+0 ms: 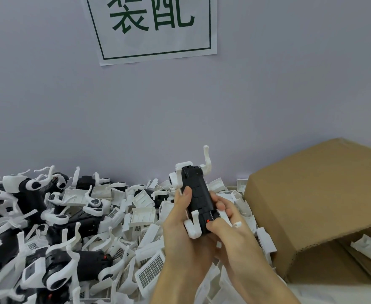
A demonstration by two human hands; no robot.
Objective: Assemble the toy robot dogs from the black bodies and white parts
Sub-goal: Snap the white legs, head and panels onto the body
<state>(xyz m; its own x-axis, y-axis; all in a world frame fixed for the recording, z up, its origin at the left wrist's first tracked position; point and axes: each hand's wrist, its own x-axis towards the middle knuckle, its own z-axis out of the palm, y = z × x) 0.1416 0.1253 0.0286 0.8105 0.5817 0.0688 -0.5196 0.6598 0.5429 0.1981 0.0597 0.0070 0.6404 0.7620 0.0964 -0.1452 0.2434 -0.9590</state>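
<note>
I hold one toy robot dog point(196, 194) upside down in front of me, its black belly facing up and white legs sticking out at both ends. My left hand point(182, 229) grips its left side, thumb along the body. My right hand point(228, 224) grips the near right end, thumb pressed by the small red switch. A heap of loose white parts point(145, 218) lies on the table beneath. Several black-and-white dogs point(55, 257) are piled at the left.
An open brown cardboard box point(311, 198) lies on its side at the right, with white parts inside its lower opening. A pale wall stands close behind the table, with a white paper sign point(156, 27) in green print.
</note>
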